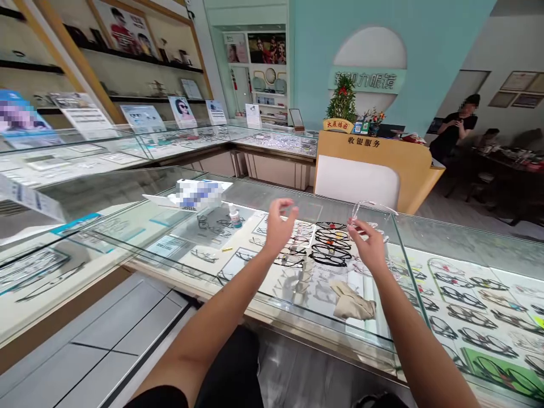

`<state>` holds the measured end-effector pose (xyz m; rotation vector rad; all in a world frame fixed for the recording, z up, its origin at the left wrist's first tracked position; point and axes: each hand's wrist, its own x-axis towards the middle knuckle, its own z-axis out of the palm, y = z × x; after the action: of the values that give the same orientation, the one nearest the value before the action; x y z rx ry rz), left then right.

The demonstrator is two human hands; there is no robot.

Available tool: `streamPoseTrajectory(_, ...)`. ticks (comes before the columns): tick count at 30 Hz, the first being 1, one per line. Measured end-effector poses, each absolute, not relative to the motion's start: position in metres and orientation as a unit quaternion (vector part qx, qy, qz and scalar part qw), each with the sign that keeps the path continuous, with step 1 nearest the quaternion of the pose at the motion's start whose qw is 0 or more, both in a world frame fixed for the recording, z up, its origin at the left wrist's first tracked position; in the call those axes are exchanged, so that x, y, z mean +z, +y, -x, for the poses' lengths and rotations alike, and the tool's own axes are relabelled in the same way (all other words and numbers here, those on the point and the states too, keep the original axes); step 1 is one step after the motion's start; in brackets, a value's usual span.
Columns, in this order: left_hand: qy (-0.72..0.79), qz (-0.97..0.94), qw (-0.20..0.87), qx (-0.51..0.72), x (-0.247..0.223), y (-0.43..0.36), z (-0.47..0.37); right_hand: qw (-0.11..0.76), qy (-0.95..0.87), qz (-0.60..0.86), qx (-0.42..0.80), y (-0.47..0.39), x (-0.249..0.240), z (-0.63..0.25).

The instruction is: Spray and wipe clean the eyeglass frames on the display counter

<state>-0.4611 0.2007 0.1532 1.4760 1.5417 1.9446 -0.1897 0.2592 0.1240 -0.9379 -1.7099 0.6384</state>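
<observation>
My right hand [366,241] pinches a pair of clear-framed glasses [374,205], raised above the glass display case. My left hand [281,224] hovers over the case with its fingers curved and apart, and nothing shows between them. Between the two hands lies a column of dark-framed glasses [330,243]. A crumpled beige cloth [352,301] rests on the glass near the front edge, below my right hand. To the left of my left hand stands a small white and teal bottle [234,216].
An opened white box [198,194] sits left on the glass top [170,175]. Many frames [471,314] fill the case at right. Behind is a wooden counter [374,164] with a plant [342,102]. A person [457,130] stands at the far right.
</observation>
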Motion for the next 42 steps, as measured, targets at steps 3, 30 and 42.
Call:
streamPoseTrajectory(3,0.613,-0.388,-0.099,0.681,0.14,0.191,0.525,0.526,-0.688,0.416,0.278,0.257,0.127,0.189)
streamPoseTrajectory(30,0.281,-0.463,0.57,0.618,0.185,0.246,0.413,0.596,-0.589,0.341,0.425,0.271,0.128,0.184)
streamPoseTrajectory(42,0.352,-0.535,0.547,0.54,0.146,0.255,0.392,0.504,-0.646,0.308,0.483,0.25,0.141,0.198)
